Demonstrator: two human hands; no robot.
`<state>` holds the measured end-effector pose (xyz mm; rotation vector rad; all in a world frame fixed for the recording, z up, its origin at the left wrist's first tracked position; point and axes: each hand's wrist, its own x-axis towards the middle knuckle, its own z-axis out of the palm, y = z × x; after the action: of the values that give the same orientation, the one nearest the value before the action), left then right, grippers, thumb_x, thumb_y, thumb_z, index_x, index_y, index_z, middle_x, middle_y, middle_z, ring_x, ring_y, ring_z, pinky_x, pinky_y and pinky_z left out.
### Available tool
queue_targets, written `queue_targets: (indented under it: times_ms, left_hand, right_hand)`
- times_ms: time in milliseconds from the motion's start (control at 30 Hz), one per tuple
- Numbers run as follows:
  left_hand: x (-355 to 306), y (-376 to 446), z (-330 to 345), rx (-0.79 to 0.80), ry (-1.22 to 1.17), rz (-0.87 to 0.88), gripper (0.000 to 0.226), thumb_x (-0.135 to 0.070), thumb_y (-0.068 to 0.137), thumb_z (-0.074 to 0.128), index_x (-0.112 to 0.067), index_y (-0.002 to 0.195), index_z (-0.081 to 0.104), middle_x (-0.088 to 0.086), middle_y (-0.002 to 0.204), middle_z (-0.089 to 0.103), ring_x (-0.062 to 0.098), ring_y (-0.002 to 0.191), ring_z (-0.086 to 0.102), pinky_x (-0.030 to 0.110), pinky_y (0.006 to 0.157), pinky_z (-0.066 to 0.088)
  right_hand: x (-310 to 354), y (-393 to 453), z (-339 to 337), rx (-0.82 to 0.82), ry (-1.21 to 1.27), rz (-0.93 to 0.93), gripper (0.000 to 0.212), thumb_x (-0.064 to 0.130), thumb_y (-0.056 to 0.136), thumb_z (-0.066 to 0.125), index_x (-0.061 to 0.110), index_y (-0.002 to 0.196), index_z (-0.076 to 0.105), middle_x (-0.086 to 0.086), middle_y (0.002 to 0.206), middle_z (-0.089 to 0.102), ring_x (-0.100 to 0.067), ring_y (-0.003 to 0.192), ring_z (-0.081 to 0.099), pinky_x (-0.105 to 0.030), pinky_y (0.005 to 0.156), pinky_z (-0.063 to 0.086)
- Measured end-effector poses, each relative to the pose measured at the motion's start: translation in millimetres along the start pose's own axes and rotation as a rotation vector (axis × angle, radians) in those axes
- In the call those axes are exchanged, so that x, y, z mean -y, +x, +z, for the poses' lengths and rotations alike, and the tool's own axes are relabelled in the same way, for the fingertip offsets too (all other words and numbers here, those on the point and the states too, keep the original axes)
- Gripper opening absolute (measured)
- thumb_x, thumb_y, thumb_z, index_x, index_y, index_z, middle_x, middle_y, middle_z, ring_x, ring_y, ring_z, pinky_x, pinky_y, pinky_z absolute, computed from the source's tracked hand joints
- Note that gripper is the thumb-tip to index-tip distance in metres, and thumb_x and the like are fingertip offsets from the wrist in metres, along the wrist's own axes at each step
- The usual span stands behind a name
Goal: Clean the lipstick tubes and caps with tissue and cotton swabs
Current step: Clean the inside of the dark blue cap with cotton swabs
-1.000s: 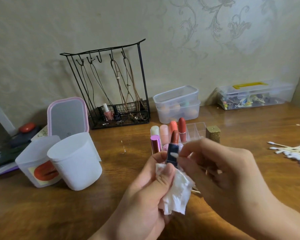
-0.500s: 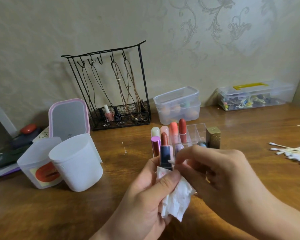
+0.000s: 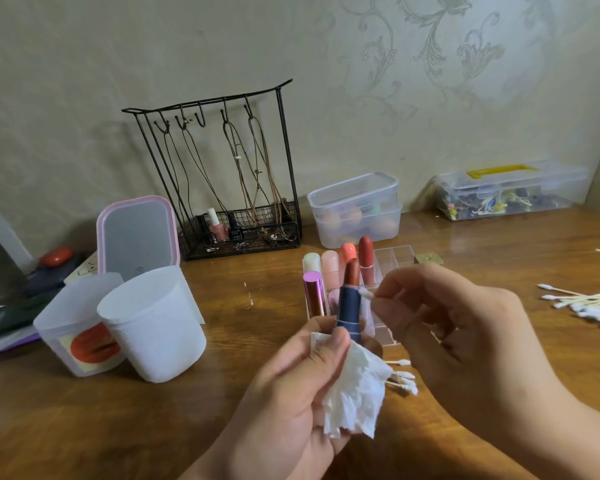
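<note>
My left hand (image 3: 291, 386) grips the upright lipstick (image 3: 349, 306) and tissue (image 3: 355, 393); my right hand (image 3: 465, 334) pinches a cotton swab (image 3: 369, 295), its tip touching the tube's rim from the right.

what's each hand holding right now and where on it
The left hand holds the open dark blue lipstick tube by its base, with a crumpled white tissue. The right hand pinches a white-tipped cotton swab by its stick.

Two hands (image 3: 291, 386), six lipsticks (image 3: 350, 306), two white cups (image 3: 153, 323)
</note>
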<state>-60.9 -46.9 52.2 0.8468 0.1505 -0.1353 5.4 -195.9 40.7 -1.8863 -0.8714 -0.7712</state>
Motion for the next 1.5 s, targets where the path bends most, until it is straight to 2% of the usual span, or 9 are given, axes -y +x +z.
queue_targets:
  times_ms: [133,267,600,767,967,1067,1200,1333,1500]
  left_hand:
    - [-2.0,-0.9,0.9,-0.033,0.053,-0.004,0.020,0.008,0.064,0.073,-0.003,0.080,0.077,0.018,0.069,0.064,0.024,0.052,0.063,0.030,0.046,0.053]
    - [-6.2,-0.8,5.7,-0.017,-0.021,-0.004,0.013,-0.007,0.058,0.069,-0.003,0.068,0.075,0.018,0.061,0.061,0.024,0.046,0.059,0.027,0.044,0.046]
    - [-1.9,3.1,-12.5,0.221,-0.118,-0.092,0.063,0.002,0.054,0.088,0.003,0.112,0.065,0.020,0.075,0.060,0.027,0.060,0.061,0.035,0.053,0.051]
    - [-5.9,0.1,-0.3,0.024,-0.035,-0.041,0.011,0.006,0.062,0.077,-0.001,0.071,0.076,0.019,0.063,0.063,0.025,0.052,0.064,0.034,0.051,0.055]
    - [-1.8,3.6,-3.1,0.073,0.001,-0.061,0.035,-0.001,0.061,0.069,0.000,0.096,0.073,0.024,0.086,0.063,0.034,0.072,0.066,0.038,0.062,0.056]
    - [-2.4,2.4,-4.2,0.093,-0.028,-0.050,0.031,0.001,0.060,0.066,0.004,0.090,0.073,0.022,0.072,0.062,0.030,0.057,0.063,0.033,0.048,0.056]
    - [-2.2,4.0,-4.2,0.063,-0.013,-0.037,0.020,-0.002,0.064,0.072,0.001,0.084,0.074,0.024,0.085,0.061,0.033,0.070,0.062,0.036,0.057,0.055]
    - [-2.2,2.4,0.6,0.008,-0.002,-0.044,0.014,-0.011,0.072,0.076,-0.004,0.060,0.073,0.020,0.062,0.059,0.026,0.048,0.058,0.029,0.043,0.051]
    - [-0.6,6.8,-4.5,0.033,0.065,-0.003,0.012,-0.014,0.062,0.067,-0.008,0.068,0.076,0.018,0.072,0.064,0.026,0.058,0.062,0.029,0.050,0.050]
  right_hand:
    - [-0.4,-2.9,0.9,0.043,-0.006,-0.036,0.006,0.026,0.084,0.069,0.029,0.087,0.064,0.019,0.064,0.058,-0.002,0.051,0.050,-0.014,0.046,0.040]
    - [1.5,-2.5,0.9,-0.003,0.051,-0.016,0.005,0.035,0.086,0.060,0.031,0.090,0.061,0.022,0.071,0.062,0.000,0.056,0.059,-0.017,0.049,0.046]
    - [4.1,0.2,0.5,-0.023,0.101,-0.003,0.008,0.031,0.081,0.069,0.023,0.082,0.069,0.034,0.067,0.058,0.007,0.058,0.061,-0.007,0.053,0.043]
    - [2.1,-0.7,-0.2,0.085,0.040,-0.070,0.005,0.023,0.079,0.074,0.022,0.082,0.071,0.026,0.070,0.058,0.011,0.057,0.053,-0.006,0.054,0.039]
    - [0.3,-2.5,0.8,0.129,0.008,-0.069,0.008,0.035,0.084,0.070,0.032,0.088,0.064,0.022,0.071,0.062,0.007,0.054,0.048,-0.015,0.048,0.042]
    - [-1.1,-3.2,2.3,0.116,-0.041,-0.051,0.007,0.036,0.084,0.070,0.032,0.086,0.065,0.020,0.068,0.062,0.005,0.052,0.045,-0.021,0.046,0.043]
    - [-0.2,-4.0,2.0,0.136,-0.063,-0.061,0.010,0.041,0.086,0.063,0.031,0.088,0.062,0.019,0.067,0.061,0.001,0.049,0.046,-0.025,0.042,0.044]
    - [-0.9,-2.4,-1.5,0.092,-0.049,-0.038,0.009,0.040,0.086,0.062,0.031,0.088,0.064,0.021,0.066,0.060,-0.001,0.048,0.048,-0.024,0.042,0.044]
    - [2.0,-1.4,-3.4,0.092,-0.052,-0.043,0.006,0.037,0.084,0.069,0.031,0.084,0.066,0.023,0.063,0.057,0.002,0.048,0.049,-0.019,0.043,0.043]
